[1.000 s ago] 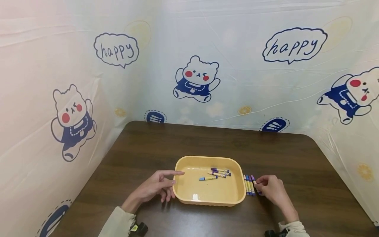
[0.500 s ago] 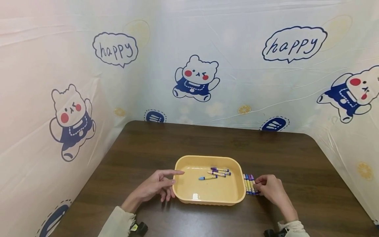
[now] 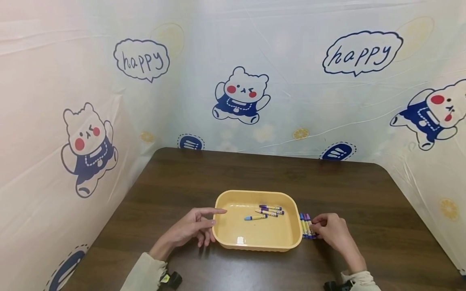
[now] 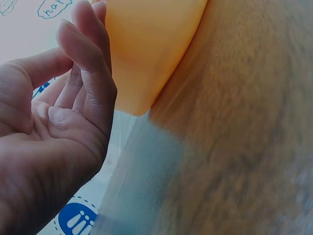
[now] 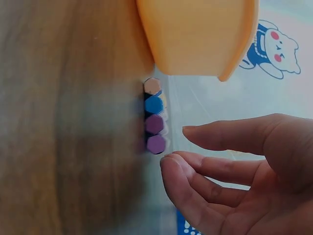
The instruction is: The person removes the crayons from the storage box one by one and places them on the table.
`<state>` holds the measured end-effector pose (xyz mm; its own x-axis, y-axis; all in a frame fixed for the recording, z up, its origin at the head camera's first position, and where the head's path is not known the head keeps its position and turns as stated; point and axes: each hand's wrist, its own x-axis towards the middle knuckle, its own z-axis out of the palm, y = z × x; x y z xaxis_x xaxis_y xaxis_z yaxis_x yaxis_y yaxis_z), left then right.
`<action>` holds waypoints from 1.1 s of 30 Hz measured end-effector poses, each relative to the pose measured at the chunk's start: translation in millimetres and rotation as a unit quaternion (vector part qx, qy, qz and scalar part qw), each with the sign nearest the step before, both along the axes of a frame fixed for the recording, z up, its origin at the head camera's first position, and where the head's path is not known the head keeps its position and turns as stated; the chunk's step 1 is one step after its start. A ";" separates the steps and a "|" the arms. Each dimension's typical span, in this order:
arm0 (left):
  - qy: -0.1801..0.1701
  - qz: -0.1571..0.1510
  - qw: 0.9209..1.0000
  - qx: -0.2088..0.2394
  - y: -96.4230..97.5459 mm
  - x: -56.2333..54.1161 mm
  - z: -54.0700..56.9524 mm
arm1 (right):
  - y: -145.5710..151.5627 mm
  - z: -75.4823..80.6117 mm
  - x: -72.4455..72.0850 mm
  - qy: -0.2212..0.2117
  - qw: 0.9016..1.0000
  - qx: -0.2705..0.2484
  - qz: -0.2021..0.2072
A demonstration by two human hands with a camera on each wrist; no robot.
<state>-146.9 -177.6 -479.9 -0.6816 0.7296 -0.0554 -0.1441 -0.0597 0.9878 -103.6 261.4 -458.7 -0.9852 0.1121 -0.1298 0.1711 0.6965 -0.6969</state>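
Observation:
A yellow tray sits on the table with several short crayons lying in it, one light blue and others with purple or peach tips. My left hand is at the tray's left wall, index finger reaching over the rim and thumb tip right at it. Outside the right wall, several crayons lie side by side in a row; their peach, blue and purple ends show in the right wrist view. My right hand is at the row's outer side, fingertips close against the outermost purple crayon, thumb and fingers apart.
The dark brown wooden table has rounded far corners. A pale curtain printed with bears and "happy" bubbles hangs around its back and sides. Dark wrist devices sit at both sleeve cuffs.
My right hand has shifted slightly left, and the crayon row has slid closer to the tray's right wall, partly behind its rim. My left hand and the crayons in the tray have stayed put.

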 end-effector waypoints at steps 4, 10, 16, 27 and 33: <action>0.002 0.000 1.000 0.000 -0.2 -0.6 -1.2 | -1.7 6.0 0.9 0.022 1.000 0.017 0.004; 0.003 0.001 1.000 -0.005 -0.3 -1.9 -2.2 | -12.1 23.8 -0.8 0.070 0.995 0.066 0.024; 0.001 -0.003 1.000 -0.011 -2.9 -2.8 1.1 | -27.3 45.6 -1.5 0.109 0.990 0.080 0.032; 0.011 -0.001 1.000 -0.017 -7.2 -3.0 1.8 | -69.7 76.7 -5.8 0.166 0.979 0.087 0.082; 0.004 0.000 1.000 -0.027 -9.3 -1.9 -1.1 | -102.6 77.1 -14.0 0.155 0.978 0.063 0.124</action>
<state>-148.8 -186.9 -481.0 -0.6829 0.7251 -0.0886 -0.1355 -0.0066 0.9908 -117.6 158.8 -381.6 -0.9739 -0.1400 0.1789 -0.2204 0.7734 -0.5944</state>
